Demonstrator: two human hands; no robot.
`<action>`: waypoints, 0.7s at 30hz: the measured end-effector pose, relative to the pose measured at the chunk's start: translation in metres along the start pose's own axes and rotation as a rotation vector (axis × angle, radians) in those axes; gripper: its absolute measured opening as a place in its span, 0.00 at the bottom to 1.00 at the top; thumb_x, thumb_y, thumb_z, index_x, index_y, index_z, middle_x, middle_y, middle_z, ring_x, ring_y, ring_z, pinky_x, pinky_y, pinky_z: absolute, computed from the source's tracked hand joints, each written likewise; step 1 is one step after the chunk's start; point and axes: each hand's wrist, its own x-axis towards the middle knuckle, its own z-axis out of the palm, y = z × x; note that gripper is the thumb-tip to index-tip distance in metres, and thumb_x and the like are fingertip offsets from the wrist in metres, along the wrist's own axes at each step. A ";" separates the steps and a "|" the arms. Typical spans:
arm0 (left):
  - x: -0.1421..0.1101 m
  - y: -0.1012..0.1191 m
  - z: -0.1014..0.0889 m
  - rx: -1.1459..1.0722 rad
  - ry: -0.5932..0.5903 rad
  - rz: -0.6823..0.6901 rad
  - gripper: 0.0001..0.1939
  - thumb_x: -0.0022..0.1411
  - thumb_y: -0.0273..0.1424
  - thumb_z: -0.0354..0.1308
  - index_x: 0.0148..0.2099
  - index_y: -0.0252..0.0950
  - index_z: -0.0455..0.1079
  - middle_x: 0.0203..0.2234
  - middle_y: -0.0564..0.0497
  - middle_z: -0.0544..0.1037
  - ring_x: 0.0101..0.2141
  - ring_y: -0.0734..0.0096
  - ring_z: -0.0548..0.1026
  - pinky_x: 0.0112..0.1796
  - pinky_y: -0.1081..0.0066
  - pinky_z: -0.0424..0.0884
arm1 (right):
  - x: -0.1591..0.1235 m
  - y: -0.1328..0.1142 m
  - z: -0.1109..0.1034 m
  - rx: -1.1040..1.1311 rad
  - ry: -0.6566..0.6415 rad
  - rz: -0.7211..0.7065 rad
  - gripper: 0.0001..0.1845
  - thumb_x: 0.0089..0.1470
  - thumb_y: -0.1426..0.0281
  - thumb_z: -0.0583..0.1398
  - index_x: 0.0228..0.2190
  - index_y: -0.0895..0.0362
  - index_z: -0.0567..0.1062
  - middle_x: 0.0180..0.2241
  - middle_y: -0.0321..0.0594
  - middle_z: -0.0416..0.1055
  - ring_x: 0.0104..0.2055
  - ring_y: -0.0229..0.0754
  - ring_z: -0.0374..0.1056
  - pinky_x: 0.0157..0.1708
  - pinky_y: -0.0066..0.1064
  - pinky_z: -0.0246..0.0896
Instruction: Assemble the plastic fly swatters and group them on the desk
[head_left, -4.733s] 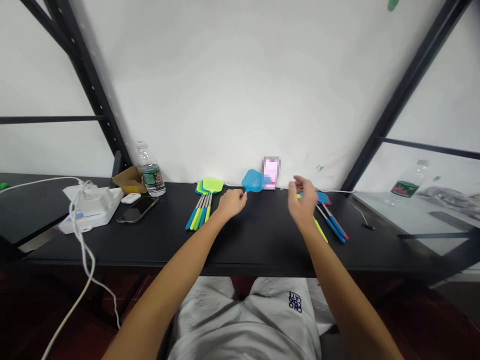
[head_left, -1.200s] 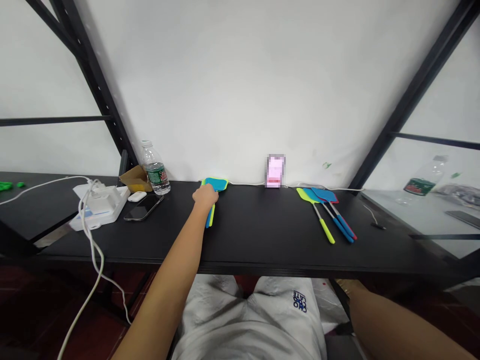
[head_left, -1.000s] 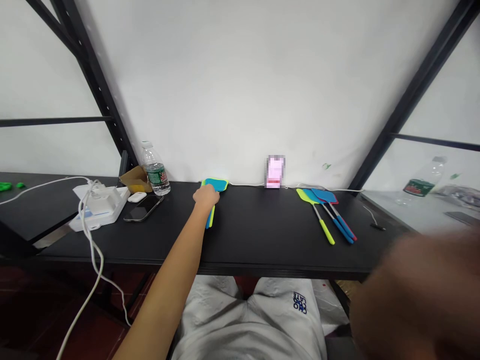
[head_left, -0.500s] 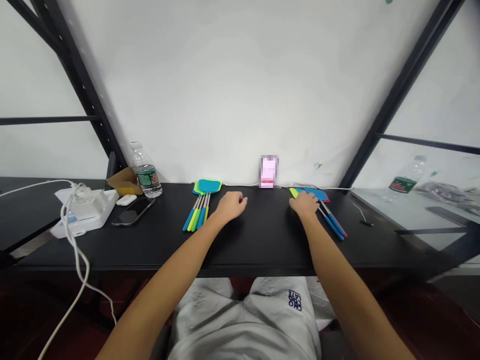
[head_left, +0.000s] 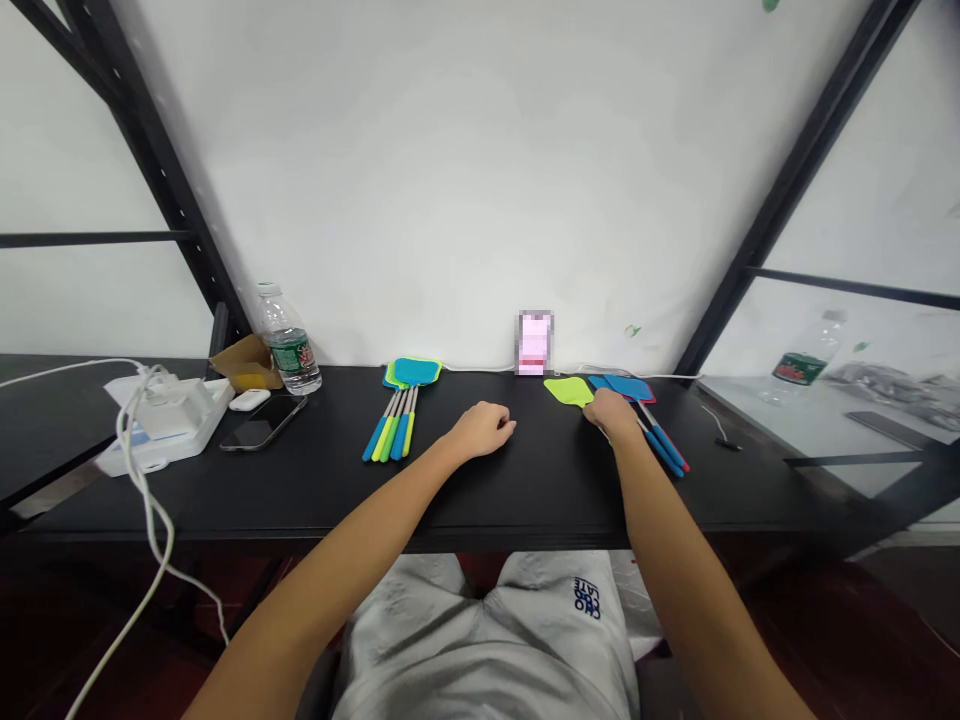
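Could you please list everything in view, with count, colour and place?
Fanned swatters: about five, blue, yellow, green; left of centre
Yellow-green swatter: one; in right hand
Blue swatters: at least two, one with red edging; right side
Propped screen: one, pink, blurred; against wall
Left bottle: one, clear, green label; beside box
Right bottle: one, clear, green-and-red label; far right
Box: one, brown; left
Case: one, white; by black phone
Black phone: one; lying flat, left
Power unit: one, white; far left
Connector: one, dark; right
Desk: black; centre
Wall: white; behind
Frame posts: two, black; either side
Trousers: light grey; below
Left hand: one; over desk centre
Right hand: one; gripping swatter
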 end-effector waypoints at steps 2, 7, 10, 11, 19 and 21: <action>0.000 -0.001 0.000 0.002 -0.001 0.001 0.15 0.64 0.39 0.51 0.29 0.37 0.71 0.26 0.49 0.77 0.29 0.67 0.73 0.31 0.71 0.62 | -0.002 -0.003 0.000 -0.024 -0.010 -0.031 0.21 0.48 0.75 0.61 0.46 0.63 0.75 0.46 0.61 0.73 0.48 0.56 0.72 0.41 0.38 0.67; 0.000 0.000 0.000 0.000 -0.005 -0.004 0.15 0.64 0.38 0.51 0.30 0.37 0.72 0.26 0.48 0.77 0.30 0.67 0.74 0.31 0.71 0.63 | -0.008 -0.011 0.004 -0.045 -0.032 -0.098 0.21 0.49 0.70 0.61 0.46 0.63 0.76 0.45 0.60 0.73 0.47 0.56 0.72 0.40 0.36 0.65; -0.001 0.001 -0.002 -0.001 -0.010 -0.005 0.15 0.64 0.39 0.51 0.30 0.37 0.72 0.26 0.48 0.77 0.30 0.67 0.74 0.31 0.71 0.64 | -0.014 -0.020 0.007 -0.053 -0.008 -0.218 0.18 0.53 0.64 0.59 0.42 0.62 0.77 0.44 0.56 0.74 0.45 0.53 0.72 0.37 0.34 0.63; -0.001 0.001 -0.002 0.000 -0.010 -0.002 0.15 0.64 0.39 0.51 0.30 0.37 0.72 0.26 0.48 0.77 0.30 0.67 0.74 0.31 0.71 0.63 | -0.018 -0.024 0.008 -0.059 0.011 -0.277 0.17 0.54 0.63 0.58 0.40 0.61 0.77 0.42 0.54 0.75 0.43 0.52 0.73 0.36 0.33 0.62; -0.003 0.003 -0.001 -0.094 0.002 0.028 0.15 0.60 0.44 0.57 0.33 0.36 0.71 0.28 0.49 0.77 0.29 0.67 0.73 0.30 0.71 0.64 | -0.061 -0.064 0.008 -0.010 0.424 -0.762 0.13 0.56 0.65 0.55 0.24 0.57 0.73 0.29 0.42 0.72 0.30 0.40 0.65 0.27 0.30 0.44; -0.002 0.004 0.001 -0.128 0.024 0.067 0.16 0.58 0.44 0.58 0.36 0.36 0.71 0.30 0.49 0.77 0.30 0.66 0.74 0.32 0.70 0.66 | -0.071 -0.071 0.009 0.025 0.519 -0.849 0.12 0.55 0.67 0.56 0.23 0.57 0.71 0.27 0.41 0.71 0.28 0.39 0.63 0.27 0.31 0.43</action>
